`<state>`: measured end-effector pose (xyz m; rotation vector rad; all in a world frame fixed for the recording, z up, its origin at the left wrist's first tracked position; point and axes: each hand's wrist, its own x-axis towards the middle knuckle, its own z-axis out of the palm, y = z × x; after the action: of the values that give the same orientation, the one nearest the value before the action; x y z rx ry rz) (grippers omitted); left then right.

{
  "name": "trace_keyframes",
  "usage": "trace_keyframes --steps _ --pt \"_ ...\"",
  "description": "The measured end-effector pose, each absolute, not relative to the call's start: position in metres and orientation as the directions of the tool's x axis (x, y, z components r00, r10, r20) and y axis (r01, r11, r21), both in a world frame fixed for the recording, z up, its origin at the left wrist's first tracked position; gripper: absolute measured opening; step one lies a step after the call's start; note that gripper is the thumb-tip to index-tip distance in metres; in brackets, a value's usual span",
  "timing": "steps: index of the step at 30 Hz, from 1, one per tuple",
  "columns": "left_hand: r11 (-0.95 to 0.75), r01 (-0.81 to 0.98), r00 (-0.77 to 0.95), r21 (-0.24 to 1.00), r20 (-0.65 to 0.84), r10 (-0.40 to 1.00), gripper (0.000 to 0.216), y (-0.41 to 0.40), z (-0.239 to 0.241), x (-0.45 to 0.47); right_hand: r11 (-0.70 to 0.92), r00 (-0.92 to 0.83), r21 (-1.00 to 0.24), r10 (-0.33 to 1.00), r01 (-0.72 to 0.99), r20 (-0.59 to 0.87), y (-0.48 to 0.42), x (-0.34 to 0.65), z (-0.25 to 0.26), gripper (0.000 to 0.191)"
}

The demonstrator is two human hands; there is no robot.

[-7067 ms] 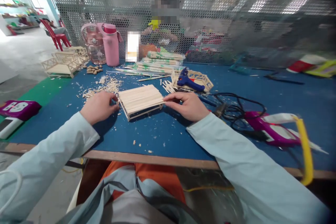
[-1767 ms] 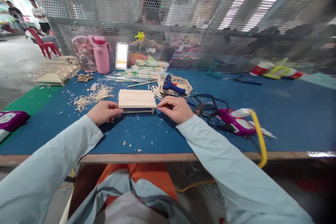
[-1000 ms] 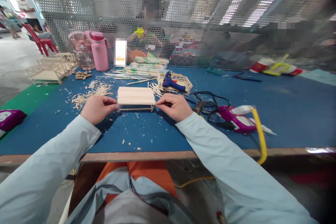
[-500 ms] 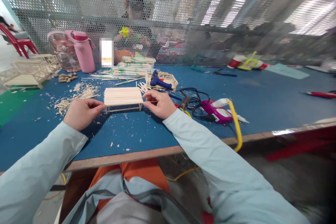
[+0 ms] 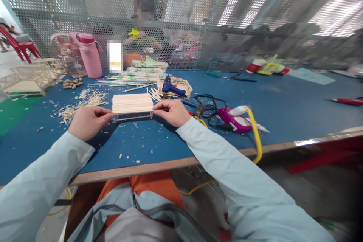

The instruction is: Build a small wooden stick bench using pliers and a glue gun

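A small model table [image 5: 132, 103] of pale wooden sticks, with a slatted top and thin legs, stands on the blue tabletop between my hands. My left hand [image 5: 88, 121] pinches its front left corner between thumb and fingers. At the front right corner, the thumb and fingertips of my right hand [image 5: 172, 112] close on the edge of the top. The fingertips hide both corners, so whether a loose stick lies between them is unclear. Wood scraps [image 5: 85, 105] are heaped behind my left hand, and cut stick pieces [image 5: 155, 95] lie behind my right.
A blue glue gun [image 5: 173, 87] rests on a stick-built frame [image 5: 185, 85]. Bundled sticks [image 5: 147, 70] and pink bottles [image 5: 91, 58] stand farther back. Right of my hand are black cables [image 5: 211, 107] and a purple-white tool [image 5: 236, 121]. Other stick models [image 5: 28, 79] are at left.
My right hand's fingers have straightened from a curled grip and moved slightly left onto the table's front right corner. The left hand and the model table have hardly moved.
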<state>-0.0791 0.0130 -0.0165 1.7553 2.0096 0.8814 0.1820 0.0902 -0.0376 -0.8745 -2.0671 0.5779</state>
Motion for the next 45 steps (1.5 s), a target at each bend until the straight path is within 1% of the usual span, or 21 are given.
trace_keyframes --steps 3,6,8,11,13,17,18,22,24,28,30,32,35,37,40,45 --pt "0.046 0.773 -0.188 0.632 0.160 0.969 0.034 0.013 -0.016 -0.079 0.662 -0.449 -0.640 0.743 0.390 0.496 0.090 0.182 -0.037 0.009" --pt "0.039 0.779 -0.183 0.625 0.168 0.969 0.033 0.013 -0.014 -0.078 0.701 -0.461 -0.584 0.711 0.409 0.531 0.089 0.182 -0.036 0.008" --pt "0.025 0.774 -0.171 0.632 0.171 0.970 0.033 0.013 -0.014 -0.077 0.742 -0.475 -0.521 0.671 0.423 0.569 0.088 0.181 -0.035 0.009" --pt "0.009 0.768 -0.157 0.640 0.175 0.972 0.034 0.013 -0.014 -0.077 0.811 -0.495 -0.386 0.577 0.440 0.649 0.087 0.181 -0.033 0.008" --pt "0.010 0.769 -0.158 0.640 0.175 0.972 0.034 0.013 -0.015 -0.078 0.832 -0.505 -0.324 0.536 0.450 0.676 0.086 0.180 -0.032 0.007" --pt "0.010 0.765 -0.162 0.643 0.177 0.971 0.035 0.013 -0.016 -0.079 0.832 -0.553 -0.272 0.531 0.483 0.643 0.085 0.176 -0.030 0.009" --pt "0.009 0.765 -0.163 0.644 0.179 0.970 0.035 0.014 -0.017 -0.079 0.831 -0.564 -0.236 0.522 0.503 0.640 0.085 0.175 -0.030 0.010" --pt "0.009 0.766 -0.167 0.642 0.186 0.968 0.034 0.014 -0.017 -0.078 0.813 -0.603 -0.024 0.451 0.581 0.658 0.083 0.168 -0.027 0.013" --pt "0.007 0.766 -0.165 0.643 0.186 0.969 0.034 0.015 -0.016 -0.078 0.817 -0.620 0.016 0.424 0.576 0.661 0.082 0.165 -0.027 0.014" --pt "-0.002 0.759 -0.154 0.651 0.182 0.971 0.034 0.015 -0.016 -0.077 0.846 -0.648 0.012 0.400 0.534 0.647 0.084 0.160 -0.030 0.017" --pt "-0.006 0.755 -0.151 0.656 0.182 0.972 0.036 0.015 -0.015 -0.077 0.861 -0.643 -0.017 0.392 0.508 0.657 0.087 0.159 -0.033 0.017" --pt "-0.006 0.752 -0.152 0.659 0.182 0.971 0.036 0.014 -0.014 -0.077 0.869 -0.606 -0.082 0.405 0.488 0.684 0.090 0.158 -0.036 0.015" --pt "-0.003 0.750 -0.156 0.661 0.181 0.971 0.036 0.013 -0.013 -0.076 0.849 -0.531 -0.197 0.471 0.491 0.705 0.092 0.157 -0.039 0.009" --pt "-0.003 0.748 -0.157 0.664 0.181 0.971 0.035 0.013 -0.013 -0.076 0.835 -0.514 -0.233 0.501 0.498 0.696 0.093 0.156 -0.039 0.006" --pt "-0.010 0.741 -0.154 0.671 0.184 0.971 0.036 0.014 -0.015 -0.077 0.836 -0.530 -0.227 0.503 0.500 0.683 0.093 0.156 -0.038 0.006" --pt "-0.029 0.722 -0.148 0.692 0.196 0.969 0.034 0.015 -0.017 -0.080 0.850 -0.561 -0.182 0.472 0.495 0.680 0.095 0.158 -0.038 0.008"
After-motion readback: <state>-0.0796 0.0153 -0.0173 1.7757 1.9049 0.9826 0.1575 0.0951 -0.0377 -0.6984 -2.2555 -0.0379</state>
